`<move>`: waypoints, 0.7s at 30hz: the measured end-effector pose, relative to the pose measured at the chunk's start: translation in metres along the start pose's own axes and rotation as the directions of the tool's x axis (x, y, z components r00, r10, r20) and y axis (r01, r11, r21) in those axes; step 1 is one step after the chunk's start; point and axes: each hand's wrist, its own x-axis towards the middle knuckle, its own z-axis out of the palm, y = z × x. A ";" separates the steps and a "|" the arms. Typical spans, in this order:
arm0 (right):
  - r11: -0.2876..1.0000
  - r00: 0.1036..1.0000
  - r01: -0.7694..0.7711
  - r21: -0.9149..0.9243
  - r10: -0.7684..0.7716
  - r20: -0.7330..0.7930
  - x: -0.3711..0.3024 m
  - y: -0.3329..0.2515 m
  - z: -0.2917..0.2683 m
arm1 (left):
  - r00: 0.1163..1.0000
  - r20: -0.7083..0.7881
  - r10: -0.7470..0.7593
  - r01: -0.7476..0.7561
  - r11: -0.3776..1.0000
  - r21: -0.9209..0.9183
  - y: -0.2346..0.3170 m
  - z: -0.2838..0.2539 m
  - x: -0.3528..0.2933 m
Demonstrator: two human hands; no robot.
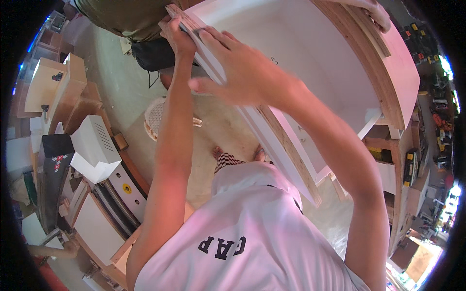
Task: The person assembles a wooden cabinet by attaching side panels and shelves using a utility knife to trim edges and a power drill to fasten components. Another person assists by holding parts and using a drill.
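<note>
A long white plywood-edged board [269,130] runs diagonally along the near side of a large white box-like cabinet [310,53]. My left hand [179,39] is closed round the far end of this board, its fingers wrapped over the edge. Lying across the board just nearer to me is my right hand [238,70], open, with its thumb stretched out to the left; its underside is hidden. Raw layered wood shows along the cabinet's right rim [361,63].
Another person's hand [378,14] rests on the cabinet's far right edge. Someone in olive clothing [126,19] is close at the far left. A round woven stool [155,119] stands on the floor. Machinery [119,194] and wood pieces fill the left; tools hang at right.
</note>
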 end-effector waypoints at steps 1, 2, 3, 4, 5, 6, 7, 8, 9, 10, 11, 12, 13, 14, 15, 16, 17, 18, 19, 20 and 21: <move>0.999 0.999 0.018 0.030 -0.019 0.037 -0.019 -0.008 -0.004 | 0.996 0.032 -0.082 0.085 0.993 -0.078 -0.007 -0.007 -0.001; 0.996 0.995 0.053 0.067 -0.059 0.082 -0.046 -0.017 -0.013 | 0.985 0.054 -0.163 0.169 0.976 -0.138 -0.018 -0.022 0.000; 0.997 0.993 0.056 0.061 -0.062 0.102 -0.079 -0.024 -0.023 | 0.973 0.054 -0.223 0.229 0.950 -0.211 -0.017 -0.025 -0.001; 0.996 0.990 0.069 0.059 -0.075 0.119 -0.101 -0.029 -0.032 | 0.960 0.054 -0.276 0.279 0.918 -0.282 -0.013 -0.028 0.001; 0.996 0.989 0.062 0.060 -0.069 0.127 -0.103 -0.026 -0.034 | 0.951 0.031 -0.308 0.299 0.889 -0.348 0.010 -0.018 0.004; 0.996 0.989 0.057 0.064 -0.065 0.133 -0.103 -0.025 -0.036 | 0.972 -0.023 -0.235 0.221 0.942 -0.251 0.026 -0.016 0.001; 0.997 0.989 0.049 0.067 -0.058 0.139 -0.103 -0.025 -0.038 | 0.983 -0.084 -0.163 0.150 0.978 -0.142 0.041 -0.017 0.000; 0.994 0.992 0.095 0.061 -0.099 0.078 -0.085 -0.019 -0.030 | 0.941 -0.055 -0.335 0.290 0.879 -0.379 0.053 -0.017 0.001; 0.990 0.991 0.136 0.045 -0.136 0.013 -0.054 -0.010 -0.016 | 0.876 0.022 -0.482 0.400 0.700 -0.592 0.066 -0.013 0.006; 0.989 0.989 0.147 0.022 -0.146 -0.025 -0.019 -0.001 -0.003 | 0.791 0.130 -0.598 0.475 0.466 -0.747 0.072 -0.014 0.010; 0.988 0.986 0.154 -0.008 -0.154 -0.064 0.017 0.004 0.006 | 0.764 0.251 -0.594 0.506 0.311 -0.804 0.071 -0.016 0.013; 0.991 0.990 0.134 0.017 -0.133 -0.050 0.054 0.008 0.010 | 0.735 0.374 -0.566 0.536 0.146 -0.832 0.067 -0.014 0.011; 0.992 0.993 0.120 0.048 -0.118 -0.030 0.078 0.010 0.012 | 0.702 0.484 -0.523 0.560 -0.017 -0.829 0.063 -0.014 0.013; 0.991 0.991 0.129 0.032 -0.127 -0.042 0.082 0.012 0.014 | 0.730 0.441 -0.523 0.529 0.022 -0.849 0.064 -0.014 0.016; 0.991 0.990 0.132 0.011 -0.131 -0.056 0.083 0.016 0.015 | 0.755 0.401 -0.518 0.497 0.055 -0.866 0.069 -0.008 0.017; 0.989 0.987 0.148 -0.002 -0.148 -0.061 0.087 0.014 0.016 | 0.780 0.348 -0.521 0.459 0.098 -0.883 0.066 -0.011 0.018; 0.989 0.988 0.146 0.020 -0.145 -0.048 0.074 0.015 0.013 | 0.777 0.332 -0.534 0.555 0.333 -0.762 0.063 -0.014 0.021; 0.987 0.988 0.153 0.045 -0.151 -0.027 0.051 0.009 0.006 | 0.740 0.304 -0.600 0.622 0.438 -0.649 0.057 -0.022 0.019; 0.988 0.988 0.150 0.033 -0.151 0.020 0.028 0.006 -0.004 | 0.704 0.270 -0.657 0.681 0.516 -0.520 0.053 -0.023 0.016; 0.988 0.986 0.150 0.022 -0.151 0.066 0.011 0.003 -0.012 | 0.668 0.223 -0.710 0.731 0.571 -0.374 0.047 -0.024 0.014; 0.987 0.982 0.159 0.009 -0.159 0.101 0.007 -0.003 -0.013 | 0.647 0.204 -0.735 0.752 0.572 -0.327 0.023 -0.029 0.004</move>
